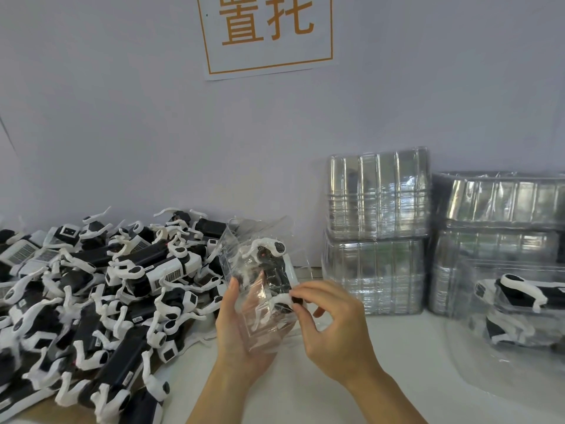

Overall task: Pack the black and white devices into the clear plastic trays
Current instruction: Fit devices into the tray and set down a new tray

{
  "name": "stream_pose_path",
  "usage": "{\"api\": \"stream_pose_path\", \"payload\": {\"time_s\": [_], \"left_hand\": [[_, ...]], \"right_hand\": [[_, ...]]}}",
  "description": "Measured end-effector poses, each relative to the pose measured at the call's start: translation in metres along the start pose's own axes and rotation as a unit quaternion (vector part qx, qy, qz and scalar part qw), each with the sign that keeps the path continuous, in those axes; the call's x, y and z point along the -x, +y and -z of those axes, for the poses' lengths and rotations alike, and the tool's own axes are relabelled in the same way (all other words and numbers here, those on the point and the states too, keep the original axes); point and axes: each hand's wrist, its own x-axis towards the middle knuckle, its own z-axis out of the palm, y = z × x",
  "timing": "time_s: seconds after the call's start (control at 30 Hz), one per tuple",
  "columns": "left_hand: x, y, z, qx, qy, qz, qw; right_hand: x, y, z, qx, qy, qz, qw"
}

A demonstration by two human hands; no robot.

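Note:
My left hand (pixel 237 335) holds a clear plastic tray (pixel 260 325) from below, tilted up in front of me. A black and white device (pixel 269 264) lies inside that tray. My right hand (pixel 333 325) pinches the white end of the device at the tray's right edge with thumb and forefinger. A large heap of black and white devices (pixel 91 301) covers the table to the left. At the right edge, several packed trays (pixel 519 304) with devices inside lie stacked.
Stacks of clear plastic trays (pixel 377 234) stand against the wall at the back right, with more (pixel 501 215) beside them. A white sign with orange characters (pixel 266 32) hangs on the wall. The white table surface (pixel 305 393) shows between my forearms.

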Motion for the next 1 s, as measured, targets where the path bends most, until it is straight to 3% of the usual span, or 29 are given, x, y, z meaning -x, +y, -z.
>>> {"api": "stream_pose_path", "payload": {"time_s": [0.27, 0.47, 0.6, 0.83, 1.0], "left_hand": [[-0.002, 0.0, 0.0, 0.002, 0.012, -0.01, 1.0], [-0.003, 0.004, -0.002, -0.065, 0.006, -0.019, 0.998], [-0.003, 0.006, -0.006, -0.054, -0.034, -0.016, 0.998], [-0.001, 0.005, -0.009, -0.1, -0.067, 0.0, 0.993], [-0.001, 0.005, -0.011, -0.117, -0.089, 0.012, 0.989]], "right_hand": [[0.002, 0.004, 0.0, 0.006, 0.008, -0.029, 1.0], [-0.011, -0.001, 0.009, 0.004, 0.019, -0.055, 0.998], [-0.028, -0.01, 0.016, -0.002, 0.049, -0.064, 0.997], [-0.036, -0.026, 0.015, -0.004, -0.05, -0.081, 0.995], [-0.04, -0.027, 0.022, -0.009, -0.038, -0.108, 0.993]]}}
